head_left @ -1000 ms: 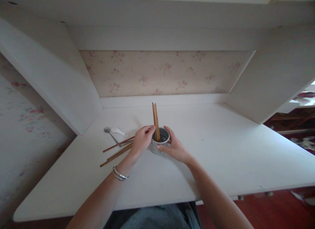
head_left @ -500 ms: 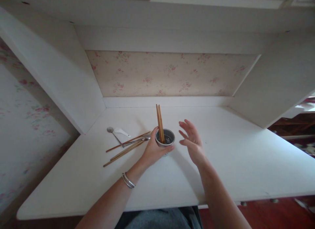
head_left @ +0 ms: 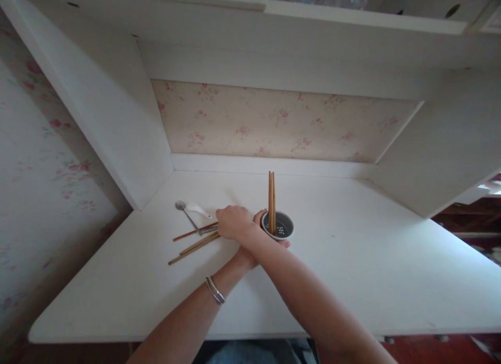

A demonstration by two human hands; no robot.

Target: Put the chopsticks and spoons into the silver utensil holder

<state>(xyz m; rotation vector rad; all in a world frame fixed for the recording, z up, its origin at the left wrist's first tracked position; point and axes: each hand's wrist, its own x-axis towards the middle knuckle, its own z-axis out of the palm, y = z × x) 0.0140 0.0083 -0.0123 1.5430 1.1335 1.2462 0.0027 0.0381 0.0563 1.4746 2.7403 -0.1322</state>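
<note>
My left hand (head_left: 248,257) is wrapped round a dark-lined metal cup (head_left: 291,229) with small holes in its bottom. Several wooden chopsticks (head_left: 272,197) stand upright in that cup. Crossing over my left wrist, my right hand (head_left: 235,221) reaches down to the utensils lying on the left; its fingertips are hidden beneath it. By it lie light wooden chopsticks (head_left: 195,246), a reddish-brown chopstick (head_left: 183,237) and metal cutlery, their right ends covered by the hand. Just beyond are a white spoon (head_left: 199,211) and a long-handled metal spoon (head_left: 180,205).
Everything rests on a white desktop (head_left: 352,270) with a rounded front-left corner. White side panels (head_left: 109,113) rise on both sides, and a shelf (head_left: 235,25) overhangs the back. Floral wallpaper (head_left: 258,119) shows behind.
My right hand has swung left from the cup's right side, across my left forearm, to the lying utensils. The view has shifted slightly; my left hand still holds the cup.
</note>
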